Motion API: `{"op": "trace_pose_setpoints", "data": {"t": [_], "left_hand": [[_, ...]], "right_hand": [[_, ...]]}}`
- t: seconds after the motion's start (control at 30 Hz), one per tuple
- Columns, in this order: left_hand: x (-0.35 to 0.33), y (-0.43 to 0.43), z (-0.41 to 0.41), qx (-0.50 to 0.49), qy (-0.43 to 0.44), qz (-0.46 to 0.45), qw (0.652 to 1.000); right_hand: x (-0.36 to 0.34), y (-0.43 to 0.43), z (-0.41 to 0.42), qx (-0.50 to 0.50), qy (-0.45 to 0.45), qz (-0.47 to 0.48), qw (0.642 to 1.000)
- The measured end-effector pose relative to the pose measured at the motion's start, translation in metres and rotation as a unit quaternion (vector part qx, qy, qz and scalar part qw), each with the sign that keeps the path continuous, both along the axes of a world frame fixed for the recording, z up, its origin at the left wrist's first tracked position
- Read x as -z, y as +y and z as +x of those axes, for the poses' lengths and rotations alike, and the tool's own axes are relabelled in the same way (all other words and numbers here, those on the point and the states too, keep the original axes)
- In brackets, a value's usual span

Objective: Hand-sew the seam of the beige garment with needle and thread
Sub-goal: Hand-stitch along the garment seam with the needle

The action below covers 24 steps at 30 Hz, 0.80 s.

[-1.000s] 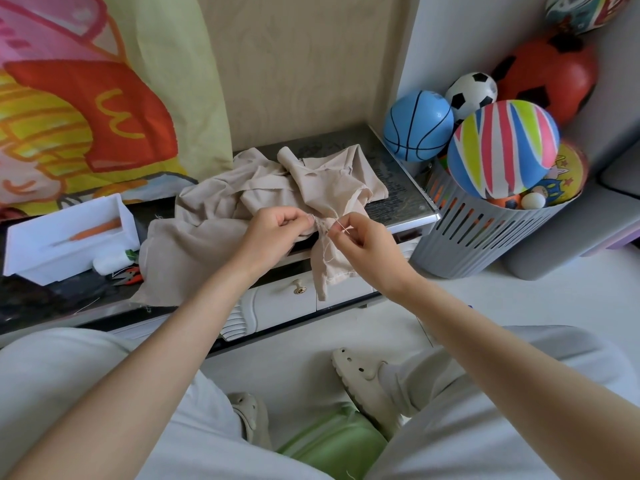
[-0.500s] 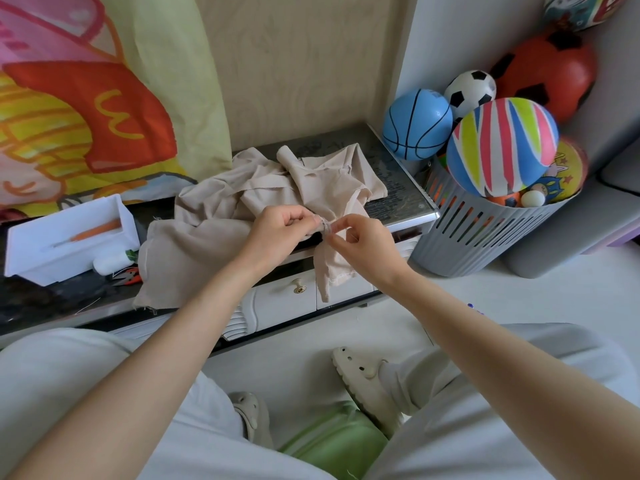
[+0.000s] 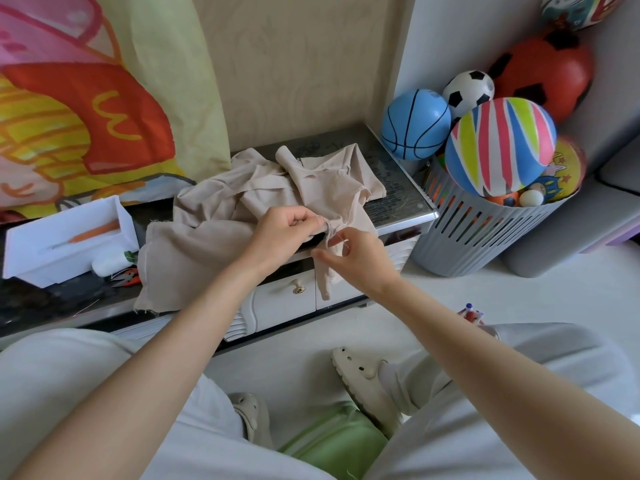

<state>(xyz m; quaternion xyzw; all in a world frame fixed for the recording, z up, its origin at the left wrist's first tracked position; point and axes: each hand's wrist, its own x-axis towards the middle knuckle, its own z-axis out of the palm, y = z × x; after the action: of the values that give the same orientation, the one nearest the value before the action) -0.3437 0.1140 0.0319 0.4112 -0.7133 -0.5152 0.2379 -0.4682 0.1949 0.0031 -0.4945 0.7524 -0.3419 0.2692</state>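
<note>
The beige garment (image 3: 207, 237) lies crumpled on the dark cabinet top (image 3: 398, 188), one strip hanging over the front edge. My left hand (image 3: 284, 233) pinches a bunched fold of the garment at its seam. Just to the right and slightly lower, my right hand (image 3: 356, 258) has curled fingers touching the same fold. A thin pale thread (image 3: 341, 241) shows between its fingers. The needle itself is too small to make out.
A white tray (image 3: 24, 251) with an orange tool sits at the left. Small scissors (image 3: 126, 277) lie beside the garment. At the right stands a grey slatted basket (image 3: 467, 233) full of balls. My knees and shoes fill the foreground floor.
My right hand has dropped slightly lower and turned at the seam, staying against the fold. My left hand keeps its pinch on the fabric in the same spot.
</note>
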Motion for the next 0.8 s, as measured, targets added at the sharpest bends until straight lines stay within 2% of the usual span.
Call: {"op": "trace_pose_setpoints", "data": {"t": [0.17, 0.3, 0.4, 0.57, 0.67, 0.8], "left_hand": [[0.001, -0.005, 0.008, -0.014, -0.015, -0.022, 1.000], [0.009, -0.005, 0.012, 0.024, -0.082, -0.073, 0.994], [0.018, -0.001, 0.009, 0.039, -0.131, -0.113, 0.984], [0.023, 0.006, 0.008, 0.046, -0.127, -0.124, 0.983], [0.022, 0.006, 0.010, 0.048, -0.113, -0.126, 0.984], [0.024, 0.005, 0.018, 0.054, -0.094, -0.127, 0.986]], "right_hand": [[-0.004, -0.003, -0.012, 0.026, 0.026, -0.009, 0.999], [-0.014, 0.005, -0.041, 0.022, 0.056, -0.005, 0.998], [-0.015, 0.013, -0.056, 0.004, 0.099, 0.037, 0.994], [-0.016, 0.020, -0.055, -0.062, 0.134, 0.099, 0.984], [-0.022, 0.022, -0.044, -0.062, 0.096, 0.062, 0.992], [-0.027, 0.024, -0.027, -0.092, 0.107, -0.024, 0.990]]}}
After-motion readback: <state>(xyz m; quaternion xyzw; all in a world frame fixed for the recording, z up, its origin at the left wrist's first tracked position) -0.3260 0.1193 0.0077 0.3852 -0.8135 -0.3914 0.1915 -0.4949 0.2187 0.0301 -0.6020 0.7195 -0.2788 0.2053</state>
